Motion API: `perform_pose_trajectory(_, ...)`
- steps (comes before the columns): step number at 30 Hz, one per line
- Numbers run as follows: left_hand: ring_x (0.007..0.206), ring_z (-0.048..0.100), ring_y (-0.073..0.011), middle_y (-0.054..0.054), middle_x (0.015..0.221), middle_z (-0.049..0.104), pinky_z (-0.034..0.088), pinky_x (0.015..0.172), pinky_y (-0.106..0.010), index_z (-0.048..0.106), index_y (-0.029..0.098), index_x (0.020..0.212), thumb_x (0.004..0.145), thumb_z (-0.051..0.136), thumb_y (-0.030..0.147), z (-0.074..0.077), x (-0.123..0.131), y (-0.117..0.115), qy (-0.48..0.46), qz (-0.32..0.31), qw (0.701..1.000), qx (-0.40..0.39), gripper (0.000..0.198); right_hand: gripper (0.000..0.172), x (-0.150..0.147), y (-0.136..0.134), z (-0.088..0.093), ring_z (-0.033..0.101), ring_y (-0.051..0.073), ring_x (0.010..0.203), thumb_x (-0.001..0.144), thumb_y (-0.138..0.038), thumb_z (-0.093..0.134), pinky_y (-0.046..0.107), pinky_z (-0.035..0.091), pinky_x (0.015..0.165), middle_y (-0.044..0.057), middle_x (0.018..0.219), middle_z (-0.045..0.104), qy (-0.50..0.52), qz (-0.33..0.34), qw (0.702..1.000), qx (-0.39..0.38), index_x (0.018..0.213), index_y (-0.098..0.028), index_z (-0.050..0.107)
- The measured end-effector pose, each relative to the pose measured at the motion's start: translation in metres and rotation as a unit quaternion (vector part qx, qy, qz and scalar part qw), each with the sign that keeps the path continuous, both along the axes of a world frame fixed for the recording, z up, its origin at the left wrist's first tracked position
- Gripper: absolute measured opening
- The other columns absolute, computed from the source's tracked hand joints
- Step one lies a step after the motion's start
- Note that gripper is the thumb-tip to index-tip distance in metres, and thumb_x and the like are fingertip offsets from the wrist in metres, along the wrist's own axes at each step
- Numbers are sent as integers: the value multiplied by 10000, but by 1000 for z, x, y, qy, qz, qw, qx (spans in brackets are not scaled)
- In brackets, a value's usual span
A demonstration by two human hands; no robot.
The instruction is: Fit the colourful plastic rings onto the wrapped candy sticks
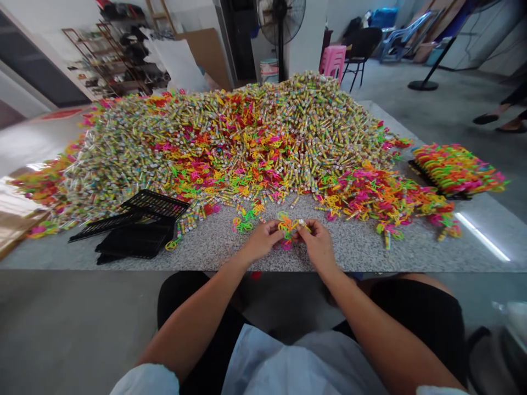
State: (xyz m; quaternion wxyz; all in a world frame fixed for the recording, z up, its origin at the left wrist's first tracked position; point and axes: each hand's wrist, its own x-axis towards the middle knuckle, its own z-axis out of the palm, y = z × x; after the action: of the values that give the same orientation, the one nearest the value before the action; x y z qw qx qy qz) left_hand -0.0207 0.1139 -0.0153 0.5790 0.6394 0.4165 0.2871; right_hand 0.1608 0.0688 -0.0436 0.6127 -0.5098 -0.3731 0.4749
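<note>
My left hand [263, 240] and my right hand [317, 241] meet near the front edge of the speckled table [362, 252]. Both are pinched around a small cluster of colourful plastic rings [287, 226], orange, yellow and pink. My right fingertips also seem to grip a small wrapped tube, though it is tiny in view. Just behind the hands spreads a huge heap of small wrapped tubes and neon plastic rings [247, 137]. A few loose green rings [245, 222] lie left of my left hand.
Black plastic trays [140, 227] are stacked at the front left. A filled tray of neon ring pieces [455, 170] sits at the right edge. Behind stand a fan [281, 22], shelving, a pink stool and chairs. Another person's feet [500, 123] show at far right.
</note>
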Motion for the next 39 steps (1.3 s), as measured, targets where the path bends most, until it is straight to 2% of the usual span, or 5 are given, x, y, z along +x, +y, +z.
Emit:
perform_pose_trajectory(16,851,660,-174,-39,933,724,507,765,-288,698,178,1117,912,606,376,-5,-6,7,33,89,993,72,300,167,-1,-9,2,644,184,662,906,-375,671,310,546,607,-5,783,662,-83,15,996,42,979,-247,591)
perform_pose_trajectory(22,804,657,-161,-19,898,719,517,774,-290,688,192,1081,878,673,373,-4,0,-1,91,122,980,127,272,164,0,-22,3,659,232,1023,950,-160,559,400,552,919,81,1061,682,-407,44,877,250,1071,-236,639)
perform_pose_trajectory(29,866,687,-186,-26,946,749,512,826,-311,727,209,1105,885,661,367,-8,1,-2,122,102,979,126,278,233,-11,-32,0,643,256,1085,955,-127,558,425,566,938,111,1108,697,-510,65,802,305,1134,-235,661)
perform_pose_trajectory(35,799,682,-180,-20,903,759,509,742,-290,762,204,990,875,644,356,-5,-2,1,127,35,988,74,224,218,-11,-33,-1,642,258,1097,947,-139,563,427,562,944,101,1106,699,-509,67,807,292,1107,-243,668)
perform_pose_trajectory(39,751,639,-159,-15,822,701,509,700,-273,712,186,887,833,690,359,-8,1,-1,95,99,987,83,183,172,-11,-31,-3,660,240,1041,938,-153,543,419,560,933,92,1062,681,-416,11,876,244,1051,-241,638)
